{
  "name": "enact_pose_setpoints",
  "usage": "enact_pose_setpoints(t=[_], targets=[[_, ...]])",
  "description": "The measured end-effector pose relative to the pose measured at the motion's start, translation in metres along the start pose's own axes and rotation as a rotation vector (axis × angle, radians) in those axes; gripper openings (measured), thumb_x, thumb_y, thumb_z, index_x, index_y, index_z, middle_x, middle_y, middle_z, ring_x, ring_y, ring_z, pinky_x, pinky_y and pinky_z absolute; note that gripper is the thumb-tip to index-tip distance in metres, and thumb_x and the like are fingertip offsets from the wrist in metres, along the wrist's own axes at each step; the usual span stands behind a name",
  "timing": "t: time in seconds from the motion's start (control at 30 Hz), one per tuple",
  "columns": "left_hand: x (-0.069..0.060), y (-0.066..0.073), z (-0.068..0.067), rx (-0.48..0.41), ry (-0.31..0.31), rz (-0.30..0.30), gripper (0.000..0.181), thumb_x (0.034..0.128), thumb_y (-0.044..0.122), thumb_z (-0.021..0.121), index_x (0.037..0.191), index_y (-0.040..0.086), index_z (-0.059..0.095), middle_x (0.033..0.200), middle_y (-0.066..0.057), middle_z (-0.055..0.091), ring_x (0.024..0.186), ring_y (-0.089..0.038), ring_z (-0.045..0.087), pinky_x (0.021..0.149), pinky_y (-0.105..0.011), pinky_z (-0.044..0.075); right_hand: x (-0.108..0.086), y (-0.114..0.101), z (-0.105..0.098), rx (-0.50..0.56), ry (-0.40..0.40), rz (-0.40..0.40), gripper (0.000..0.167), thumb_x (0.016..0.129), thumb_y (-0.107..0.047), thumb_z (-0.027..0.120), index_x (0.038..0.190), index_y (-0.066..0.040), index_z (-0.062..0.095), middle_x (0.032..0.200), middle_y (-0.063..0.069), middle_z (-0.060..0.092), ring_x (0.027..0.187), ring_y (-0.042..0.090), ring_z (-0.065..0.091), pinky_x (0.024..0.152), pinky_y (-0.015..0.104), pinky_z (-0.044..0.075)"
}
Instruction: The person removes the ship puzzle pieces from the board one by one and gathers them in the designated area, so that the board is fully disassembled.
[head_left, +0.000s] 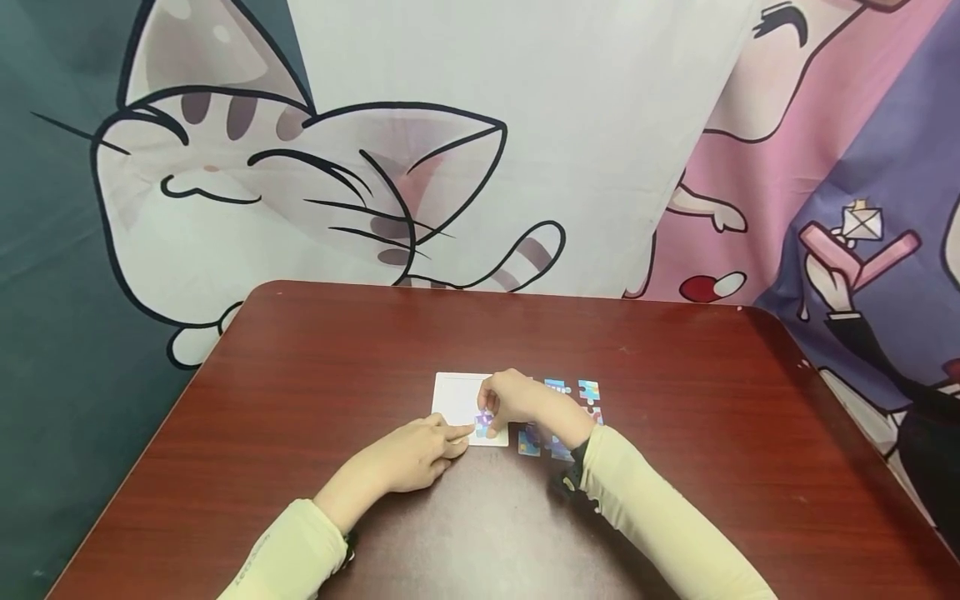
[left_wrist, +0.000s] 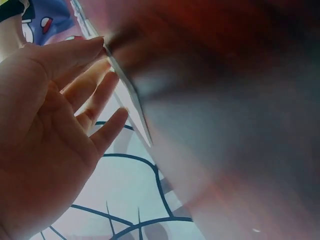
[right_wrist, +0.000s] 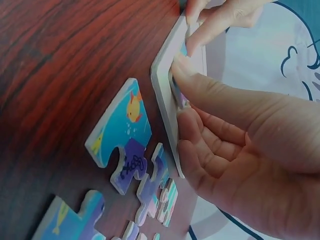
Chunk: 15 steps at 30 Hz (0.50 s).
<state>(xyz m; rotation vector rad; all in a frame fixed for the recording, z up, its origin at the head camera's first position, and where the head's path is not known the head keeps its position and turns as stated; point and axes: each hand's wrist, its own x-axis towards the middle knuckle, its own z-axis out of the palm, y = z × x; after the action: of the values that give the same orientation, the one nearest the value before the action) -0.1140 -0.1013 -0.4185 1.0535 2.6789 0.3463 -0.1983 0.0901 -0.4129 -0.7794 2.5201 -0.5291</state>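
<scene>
A white puzzle tray (head_left: 454, 392) with a raised rim lies on the table. Over its right part my right hand (head_left: 513, 398) pinches a small purple-and-blue jigsaw piece (head_left: 483, 422) between thumb and fingers. In the right wrist view the thumb of the right hand (right_wrist: 235, 120) covers most of that piece. My left hand (head_left: 420, 454) rests at the tray's lower left, fingers extended, index fingertip by the piece. The left wrist view shows the left hand (left_wrist: 55, 125) with spread fingers touching the tray's edge (left_wrist: 132, 102).
Several loose jigsaw pieces lie right of the tray, among them a blue one with a yellow fish (right_wrist: 122, 130) and another at the far right (head_left: 589, 390). The reddish-brown table (head_left: 337, 350) runs back to a cartoon-cat curtain (head_left: 247, 217).
</scene>
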Motion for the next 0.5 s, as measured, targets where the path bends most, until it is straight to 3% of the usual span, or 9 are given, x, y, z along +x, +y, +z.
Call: enact_pose_setpoints(t=[0.13,0.23,0.5], targets=[[-0.002,-0.001,0.001,-0.03,0.002,0.006,0.038,0.0911,0.01,0.056,0.129,0.008,0.056,0.143,0.002,0.043,0.129,-0.021,0.041,0.11,-0.042,0.029,-0.002,0.001,0.0,0.024,0.015,0.014,0.032,0.061,-0.011,0.086,0.081,-0.009,0.061,0.078,-0.001,0.06,0.072,0.009,0.054,0.067,0.021,0.049],[-0.001,-0.002,0.001,-0.058,-0.017,0.007,0.039,0.0916,0.01,0.054,0.13,0.007,0.055,0.144,0.001,0.042,0.136,-0.024,0.034,0.113,-0.045,0.022,-0.006,0.004,0.003,0.053,0.053,-0.011,0.033,0.061,-0.01,0.085,0.083,-0.009,0.06,0.077,-0.001,0.06,0.069,0.009,0.055,0.065,0.022,0.049],[0.001,-0.001,-0.003,-0.09,-0.06,-0.064,0.038,0.092,0.012,0.055,0.13,0.012,0.056,0.144,0.007,0.042,0.133,-0.021,0.038,0.103,-0.046,0.038,-0.017,0.014,0.014,0.084,0.158,-0.182,0.032,0.07,-0.005,0.08,0.092,-0.009,0.057,0.077,0.001,0.064,0.068,0.008,0.059,0.06,0.018,0.049]])
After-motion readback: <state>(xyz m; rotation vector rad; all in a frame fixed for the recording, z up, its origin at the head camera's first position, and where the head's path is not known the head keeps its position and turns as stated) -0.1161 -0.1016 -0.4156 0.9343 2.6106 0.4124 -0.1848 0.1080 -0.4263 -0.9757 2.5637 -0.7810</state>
